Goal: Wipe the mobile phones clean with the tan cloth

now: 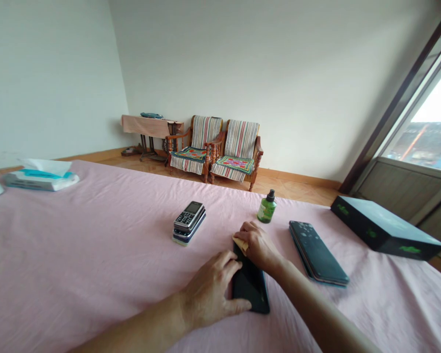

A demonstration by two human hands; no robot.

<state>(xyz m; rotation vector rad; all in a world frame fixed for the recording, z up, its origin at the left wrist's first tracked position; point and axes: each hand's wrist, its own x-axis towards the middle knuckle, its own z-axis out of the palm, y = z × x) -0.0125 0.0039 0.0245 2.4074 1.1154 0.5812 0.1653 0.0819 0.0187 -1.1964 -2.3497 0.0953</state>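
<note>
A black smartphone (pixel 250 289) lies flat on the pink tablecloth (pixel 95 255) in front of me. My left hand (pixel 209 291) rests on its left edge, fingers and thumb closed around that side. My right hand (pixel 259 245) sits on the phone's far end, fingers pressed onto a small yellowish cloth (pixel 241 243). A green spray bottle (pixel 267 207) stands just beyond my right hand.
A stack of keypad phones (pixel 189 222) lies left of the bottle. Stacked dark smartphones (pixel 318 252) lie to the right, with a black box (pixel 384 227) beyond. A tissue pack (pixel 40 175) sits far left. Two striped armchairs (pixel 216 149) stand by the wall.
</note>
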